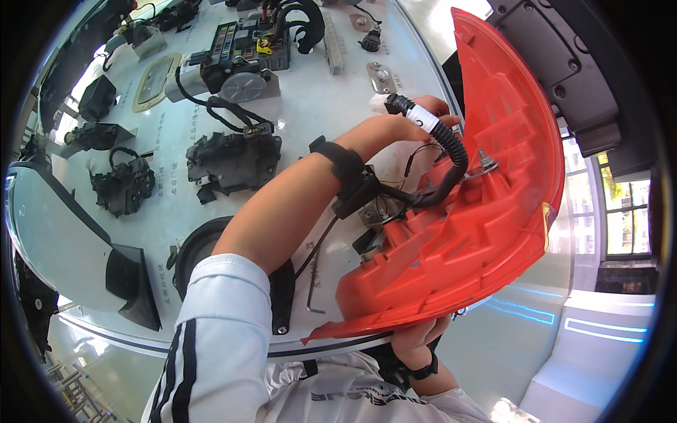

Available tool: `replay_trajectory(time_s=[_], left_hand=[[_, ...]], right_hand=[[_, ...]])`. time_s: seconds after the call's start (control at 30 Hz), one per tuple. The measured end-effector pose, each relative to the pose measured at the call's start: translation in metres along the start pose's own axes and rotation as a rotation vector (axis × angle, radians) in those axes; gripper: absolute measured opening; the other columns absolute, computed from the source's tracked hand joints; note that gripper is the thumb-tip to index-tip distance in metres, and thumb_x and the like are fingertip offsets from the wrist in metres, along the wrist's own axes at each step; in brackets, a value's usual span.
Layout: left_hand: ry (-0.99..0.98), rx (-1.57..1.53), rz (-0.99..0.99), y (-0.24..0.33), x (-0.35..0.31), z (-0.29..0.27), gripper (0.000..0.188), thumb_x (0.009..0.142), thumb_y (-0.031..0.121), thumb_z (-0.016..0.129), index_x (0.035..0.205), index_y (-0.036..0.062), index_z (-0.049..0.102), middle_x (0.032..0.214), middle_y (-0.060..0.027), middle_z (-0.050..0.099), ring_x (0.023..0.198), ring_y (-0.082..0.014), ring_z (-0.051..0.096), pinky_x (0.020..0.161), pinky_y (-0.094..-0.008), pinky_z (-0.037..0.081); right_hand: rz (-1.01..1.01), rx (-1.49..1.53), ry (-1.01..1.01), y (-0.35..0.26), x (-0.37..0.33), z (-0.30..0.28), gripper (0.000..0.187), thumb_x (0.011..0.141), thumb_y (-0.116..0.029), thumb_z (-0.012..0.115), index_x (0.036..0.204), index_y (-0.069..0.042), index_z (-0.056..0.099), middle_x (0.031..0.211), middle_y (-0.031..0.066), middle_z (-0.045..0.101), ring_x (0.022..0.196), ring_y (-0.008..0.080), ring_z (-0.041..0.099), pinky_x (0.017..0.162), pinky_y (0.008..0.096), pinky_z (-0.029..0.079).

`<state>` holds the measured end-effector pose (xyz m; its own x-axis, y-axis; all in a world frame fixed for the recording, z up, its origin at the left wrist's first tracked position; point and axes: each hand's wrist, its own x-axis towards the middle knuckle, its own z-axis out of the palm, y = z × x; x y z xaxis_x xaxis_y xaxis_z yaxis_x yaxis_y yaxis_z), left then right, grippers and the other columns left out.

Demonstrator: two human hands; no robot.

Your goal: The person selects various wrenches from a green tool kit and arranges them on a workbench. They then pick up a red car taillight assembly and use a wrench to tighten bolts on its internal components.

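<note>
A large red tail light [493,190], its moulded back side toward me, is tilted up over the right edge of the display table. My left hand [427,113] reaches across the table to its far-left edge, fingers curled against it and partly hidden behind a black corrugated wiring tube [455,155]. That tube bends down toward a metal stud and bracket on the light's back. From below, my right hand [416,340] holds the near edge, with most fingers hidden behind the red plastic. A black device is strapped to my left wrist [356,183].
On the white table [317,92] are mounted black door latches [233,162], a fuse box [247,42], a motor [236,84], a round speaker [201,247] and a side mirror [63,218]. A hex key [314,282] lies near the front edge. Dark panels [550,63] stand at the right.
</note>
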<state>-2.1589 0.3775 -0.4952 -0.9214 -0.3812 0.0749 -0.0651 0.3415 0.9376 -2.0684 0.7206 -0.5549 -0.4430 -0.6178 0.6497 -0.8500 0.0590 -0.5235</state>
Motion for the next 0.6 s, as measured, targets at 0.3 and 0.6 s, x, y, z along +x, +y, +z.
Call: replay_trajectory(time_s=[0.3, 0.6], left_hand=[[0.046, 0.02, 0.07, 0.0, 0.004, 0.0, 0.03, 0.088, 0.024, 0.057, 0.097, -0.0045, 0.06, 0.083, -0.0111, 0.063, 0.065, -0.0171, 0.063, 0.061, -0.0305, 0.05], [-0.059, -0.031, 0.009, 0.011, 0.0, -0.01, 0.026, 0.09, 0.022, 0.054, 0.1, -0.0006, 0.061, 0.092, -0.0079, 0.064, 0.071, -0.0139, 0.064, 0.058, -0.0266, 0.049]], right_hand=[[-0.083, -0.138, 0.024, -0.007, 0.009, 0.0, 0.038, 0.099, -0.018, 0.033, 0.129, 0.005, 0.034, 0.128, 0.0177, 0.045, 0.113, 0.0246, 0.048, 0.096, 0.0395, 0.039], [0.221, 0.411, 0.066, -0.009, 0.005, 0.003, 0.031, 0.098, -0.014, 0.034, 0.122, 0.004, 0.039, 0.12, 0.0152, 0.05, 0.104, 0.0202, 0.051, 0.091, 0.0358, 0.04]])
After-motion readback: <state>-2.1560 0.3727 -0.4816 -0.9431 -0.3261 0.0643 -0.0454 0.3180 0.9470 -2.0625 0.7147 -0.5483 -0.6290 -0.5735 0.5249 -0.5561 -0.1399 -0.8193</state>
